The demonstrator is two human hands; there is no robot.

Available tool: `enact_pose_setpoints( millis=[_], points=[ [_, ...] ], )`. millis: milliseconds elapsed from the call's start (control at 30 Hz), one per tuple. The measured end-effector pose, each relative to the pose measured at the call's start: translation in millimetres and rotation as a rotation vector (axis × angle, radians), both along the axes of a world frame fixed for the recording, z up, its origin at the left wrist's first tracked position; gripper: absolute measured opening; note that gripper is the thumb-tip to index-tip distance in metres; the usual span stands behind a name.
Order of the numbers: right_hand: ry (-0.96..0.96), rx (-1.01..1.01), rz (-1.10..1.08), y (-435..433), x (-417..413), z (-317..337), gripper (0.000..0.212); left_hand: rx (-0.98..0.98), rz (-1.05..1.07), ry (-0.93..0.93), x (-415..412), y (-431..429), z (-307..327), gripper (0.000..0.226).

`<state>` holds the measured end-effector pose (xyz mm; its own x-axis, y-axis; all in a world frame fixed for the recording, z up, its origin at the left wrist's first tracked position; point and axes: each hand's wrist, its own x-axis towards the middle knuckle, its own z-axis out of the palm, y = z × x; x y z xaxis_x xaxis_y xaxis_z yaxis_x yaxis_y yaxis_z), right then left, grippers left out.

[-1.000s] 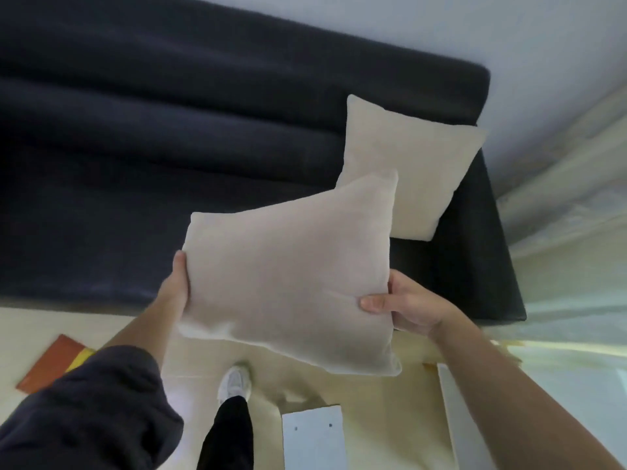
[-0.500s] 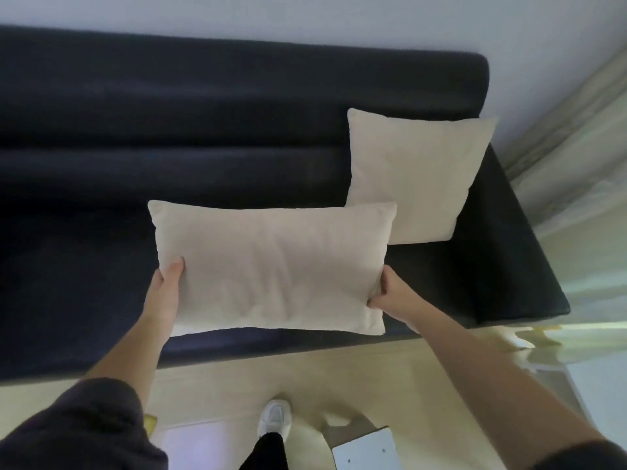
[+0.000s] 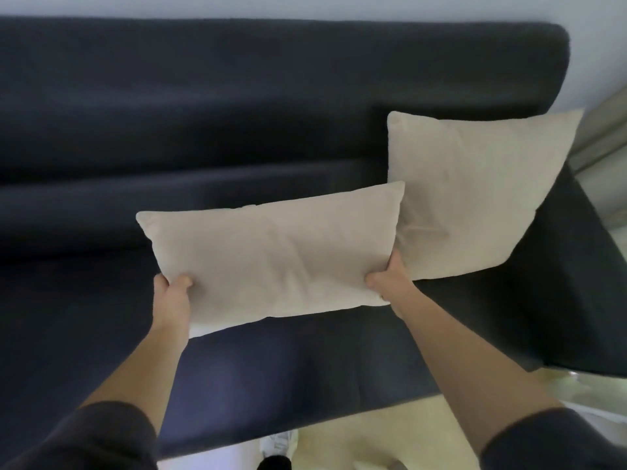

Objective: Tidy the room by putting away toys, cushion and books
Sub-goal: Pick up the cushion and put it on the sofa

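Beige rectangular fabric cushion hangs over the seat of the dark navy sofa, stretched between both grips. The left hand and right hand each clasp a near corner, just beside a square beige cushion.

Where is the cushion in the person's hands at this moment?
In the head view the held cushion is central, over the dark sofa, gripped between the left hand and right hand, its right end overlapping the second cushion.

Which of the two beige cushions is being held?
The nearer beige fabric cushion, gripped by left hand and right hand; the other beige cushion leans against the dark sofa.
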<state>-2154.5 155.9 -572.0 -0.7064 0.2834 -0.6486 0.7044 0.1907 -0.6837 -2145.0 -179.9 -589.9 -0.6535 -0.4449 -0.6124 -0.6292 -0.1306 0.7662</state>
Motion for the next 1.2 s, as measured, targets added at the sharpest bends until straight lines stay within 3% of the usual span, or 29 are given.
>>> enact_pose_setpoints(
  millis=[100,200,367,600,833,933,1067,1133,1200],
  points=[
    [0.025,0.042,-0.049,-1.1,-36.6,-21.8,0.082,-0.013,-0.028,-0.042,-34.6,1.3,-16.5,0.034],
    [0.021,0.1,-0.049,-2.2,-60.6,-44.2,0.088,0.013,-0.119,-0.108,-53.8,10.3,-40.1,0.06],
    [0.042,0.095,-0.087,-8.1,-72.9,-74.3,0.09,-0.038,-0.163,-0.032,-59.6,18.6,-66.5,0.085],
    [0.181,-0.033,-0.216,-20.7,-60.4,-94.4,0.084,-0.128,-0.087,0.143,-67.8,10.0,-73.7,0.081],
    [-0.028,0.108,-0.12,-31.9,-88.6,-90.0,0.1,-0.175,-0.149,0.071,-83.4,9.8,-84.0,0.101],
    [0.048,0.42,0.075,-46.7,-67.2,-81.6,0.103,-0.468,-0.337,0.07,-76.3,17.1,-69.9,0.114],
    [0.189,0.837,0.661,-59.6,-45.7,-75.3,0.115,-1.116,-0.992,0.19,-70.9,22.2,-61.2,0.129],
    [0.119,0.924,0.77,-61.6,-54.9,-77.1,0.121,-1.32,-1.165,0.163,-74.6,28.6,-65.4,0.134],
    [0.067,0.944,0.766,-66.1,-68.3,-82.8,0.119,-1.381,-1.198,0.048,-83.3,35.6,-68.7,0.133]
  ],
)
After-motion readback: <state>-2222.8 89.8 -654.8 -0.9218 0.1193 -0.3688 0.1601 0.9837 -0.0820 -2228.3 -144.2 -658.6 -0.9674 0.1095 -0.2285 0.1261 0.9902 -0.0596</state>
